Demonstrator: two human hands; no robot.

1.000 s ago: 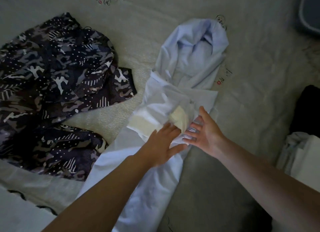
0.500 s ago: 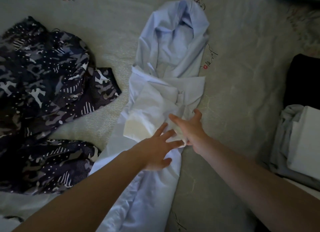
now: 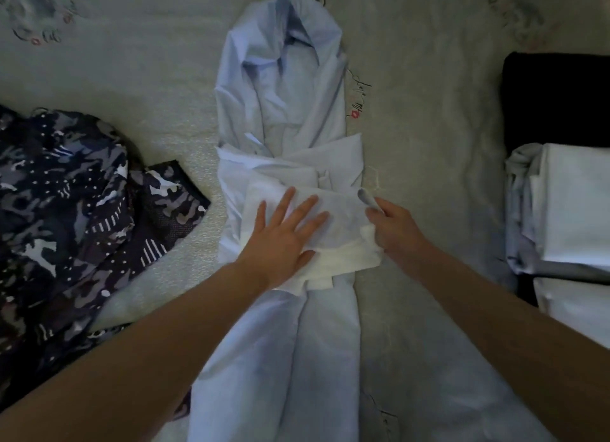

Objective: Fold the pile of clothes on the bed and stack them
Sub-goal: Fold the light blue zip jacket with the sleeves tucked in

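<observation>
A pale blue shirt (image 3: 284, 105) lies lengthwise down the middle of the bed, its sides folded inward. Across its middle sits a white folded part (image 3: 343, 220) of the fabric. My left hand (image 3: 284, 237) lies flat on that white part with fingers spread. My right hand (image 3: 392, 230) is at the white part's right edge, fingers curled, pinching a small corner of cloth. A dark camouflage-print garment (image 3: 69, 210) is spread unfolded to the left.
At the right edge, folded white clothes (image 3: 574, 204) are stacked, with a black garment (image 3: 554, 98) behind them. The bed sheet (image 3: 429, 144) is pale with small printed motifs.
The white part, bunched up before, now lies flattened across the shirt. My left hand has spread flat on it; my right hand has shifted to its right edge. The view has moved closer.
</observation>
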